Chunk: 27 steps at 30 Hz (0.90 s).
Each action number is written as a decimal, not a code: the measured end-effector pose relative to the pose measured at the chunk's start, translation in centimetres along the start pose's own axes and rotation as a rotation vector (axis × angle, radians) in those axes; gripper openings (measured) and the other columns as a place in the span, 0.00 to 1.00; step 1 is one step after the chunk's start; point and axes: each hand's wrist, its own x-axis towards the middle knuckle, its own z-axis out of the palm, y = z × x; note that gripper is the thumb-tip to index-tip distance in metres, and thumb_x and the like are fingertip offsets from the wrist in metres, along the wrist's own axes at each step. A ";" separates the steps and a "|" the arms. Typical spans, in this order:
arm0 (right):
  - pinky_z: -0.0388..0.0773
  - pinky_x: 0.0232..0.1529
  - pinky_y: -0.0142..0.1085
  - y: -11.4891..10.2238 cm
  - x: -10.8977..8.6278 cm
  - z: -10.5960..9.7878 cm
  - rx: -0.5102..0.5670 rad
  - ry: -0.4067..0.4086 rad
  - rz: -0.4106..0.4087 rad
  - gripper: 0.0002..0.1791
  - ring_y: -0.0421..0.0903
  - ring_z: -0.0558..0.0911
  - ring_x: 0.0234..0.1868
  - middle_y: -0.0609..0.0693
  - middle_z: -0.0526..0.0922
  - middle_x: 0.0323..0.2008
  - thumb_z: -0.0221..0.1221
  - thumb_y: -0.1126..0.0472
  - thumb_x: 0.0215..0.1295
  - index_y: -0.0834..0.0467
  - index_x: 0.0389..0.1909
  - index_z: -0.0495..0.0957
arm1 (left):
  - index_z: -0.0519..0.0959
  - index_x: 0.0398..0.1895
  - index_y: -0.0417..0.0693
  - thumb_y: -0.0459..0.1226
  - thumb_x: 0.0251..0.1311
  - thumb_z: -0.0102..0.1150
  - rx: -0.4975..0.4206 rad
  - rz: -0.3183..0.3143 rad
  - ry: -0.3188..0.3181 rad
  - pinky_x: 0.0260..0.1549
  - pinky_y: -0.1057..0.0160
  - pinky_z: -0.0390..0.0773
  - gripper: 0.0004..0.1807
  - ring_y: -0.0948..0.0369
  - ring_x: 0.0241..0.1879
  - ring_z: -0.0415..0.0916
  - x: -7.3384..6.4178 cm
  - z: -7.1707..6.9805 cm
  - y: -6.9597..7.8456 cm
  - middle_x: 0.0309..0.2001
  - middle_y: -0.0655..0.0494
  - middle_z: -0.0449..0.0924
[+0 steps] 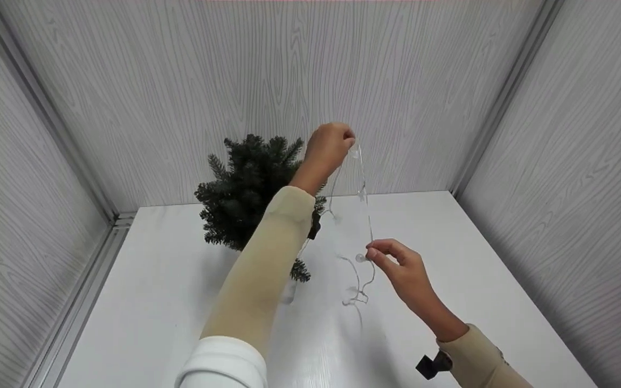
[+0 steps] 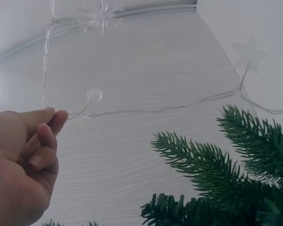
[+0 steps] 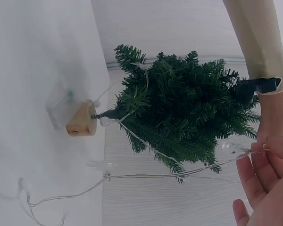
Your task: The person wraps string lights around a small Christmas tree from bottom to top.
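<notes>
My left hand (image 1: 329, 143), raised beside the top of a small artificial Christmas tree (image 1: 251, 183), pinches a clear-wired string of lights (image 2: 45, 66). Lower and to the right, my right hand (image 1: 402, 269) pinches the same string between thumb and fingertips, with the stretch between both hands nearly straight. Clear ornaments hang along the wire: a snowflake (image 2: 101, 19), a star (image 2: 250, 54) and a ball (image 2: 94, 95). Part of the string crosses the tree's lower branches in the right wrist view. Its loose end (image 1: 361, 296) dangles below my right hand. My left forearm hides part of the tree in the head view.
The tree stands on a wooden base (image 3: 81, 123) on a white table (image 1: 154, 302). Near the base is a small clear plastic piece (image 3: 61, 106). Pale wood-grain panels (image 1: 181, 81) enclose the table at the back and both sides.
</notes>
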 end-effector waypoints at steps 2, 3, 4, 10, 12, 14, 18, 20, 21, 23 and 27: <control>0.75 0.57 0.40 -0.3 -0.2 0.1 -0.004 0.005 -0.025 0.07 0.40 0.80 0.52 0.43 0.85 0.44 0.63 0.56 0.70 0.50 0.46 0.84 | 0.86 0.48 0.49 0.41 0.74 0.55 0.019 -0.009 0.014 0.49 0.59 0.80 0.11 0.59 0.46 0.82 0.2 0.1 -0.3 0.49 0.54 0.85; 0.74 0.58 0.42 -0.5 -0.3 0.2 -0.005 0.007 -0.039 0.06 0.40 0.79 0.53 0.43 0.85 0.45 0.63 0.56 0.71 0.49 0.45 0.84 | 0.86 0.49 0.49 0.40 0.74 0.55 0.029 -0.015 0.019 0.48 0.59 0.80 0.11 0.59 0.46 0.82 0.3 0.1 -0.5 0.49 0.53 0.86; 0.73 0.59 0.42 -0.7 -0.4 0.2 -0.007 0.010 -0.049 0.06 0.40 0.78 0.54 0.42 0.84 0.45 0.63 0.56 0.71 0.49 0.45 0.84 | 0.86 0.49 0.49 0.40 0.74 0.55 0.037 -0.025 0.022 0.48 0.59 0.80 0.11 0.59 0.46 0.82 0.3 0.1 -0.7 0.49 0.53 0.86; 0.77 0.51 0.33 -2.0 -0.8 0.2 0.007 0.000 -0.067 0.08 0.42 0.82 0.47 0.44 0.85 0.42 0.62 0.57 0.72 0.51 0.48 0.84 | 0.85 0.40 0.46 0.38 0.77 0.51 0.085 -0.049 0.067 0.36 0.60 0.74 0.13 0.60 0.32 0.73 0.3 -0.7 -1.3 0.40 0.51 0.85; 0.78 0.47 0.32 -2.4 -0.7 0.2 0.019 -0.003 -0.065 0.09 0.43 0.83 0.44 0.45 0.86 0.40 0.62 0.58 0.72 0.54 0.49 0.83 | 0.84 0.38 0.44 0.38 0.77 0.49 0.119 -0.034 0.079 0.34 0.60 0.71 0.14 0.60 0.31 0.70 0.3 -1.3 -1.1 0.38 0.49 0.84; 0.78 0.45 0.32 -2.7 -0.6 0.2 0.027 -0.001 -0.064 0.11 0.44 0.83 0.42 0.45 0.85 0.40 0.61 0.59 0.72 0.57 0.50 0.83 | 0.83 0.36 0.43 0.38 0.77 0.49 0.158 -0.022 0.079 0.33 0.60 0.71 0.14 0.59 0.30 0.70 0.4 -2.2 -0.9 0.37 0.48 0.84; 0.77 0.46 0.31 -3.4 -0.2 0.1 0.035 0.006 -0.063 0.12 0.44 0.82 0.43 0.46 0.85 0.38 0.61 0.59 0.72 0.57 0.52 0.83 | 0.84 0.40 0.44 0.38 0.77 0.51 0.238 -0.028 0.063 0.39 0.58 0.77 0.13 0.57 0.36 0.77 0.5 -4.1 -0.9 0.42 0.49 0.85; 0.77 0.47 0.31 -3.8 0.0 0.2 0.038 0.002 -0.064 0.12 0.44 0.82 0.43 0.49 0.85 0.37 0.61 0.59 0.73 0.55 0.53 0.83 | 0.85 0.45 0.46 0.39 0.76 0.51 0.262 -0.048 0.051 0.45 0.56 0.80 0.12 0.56 0.43 0.82 0.6 -5.1 -1.2 0.46 0.51 0.86; 0.77 0.48 0.31 -4.0 0.1 0.3 0.041 0.000 -0.067 0.12 0.43 0.82 0.43 0.50 0.85 0.37 0.60 0.59 0.73 0.55 0.53 0.83 | 0.86 0.46 0.46 0.39 0.76 0.51 0.266 -0.059 0.041 0.46 0.56 0.80 0.13 0.56 0.44 0.82 0.6 -5.7 -1.4 0.47 0.51 0.86; 0.77 0.48 0.32 -4.4 0.3 0.5 0.045 -0.007 -0.078 0.12 0.43 0.82 0.44 0.51 0.84 0.37 0.60 0.59 0.73 0.55 0.53 0.83 | 0.86 0.49 0.47 0.39 0.76 0.52 0.261 -0.080 0.022 0.50 0.56 0.80 0.13 0.55 0.48 0.82 0.5 -6.6 -1.8 0.50 0.51 0.85; 0.76 0.48 0.32 -5.4 1.1 1.0 0.051 -0.018 -0.109 0.11 0.43 0.81 0.44 0.49 0.84 0.36 0.59 0.59 0.74 0.54 0.53 0.83 | 0.85 0.53 0.47 0.39 0.76 0.53 0.227 -0.114 -0.010 0.53 0.56 0.80 0.13 0.55 0.52 0.81 0.4 -8.4 -2.4 0.53 0.52 0.84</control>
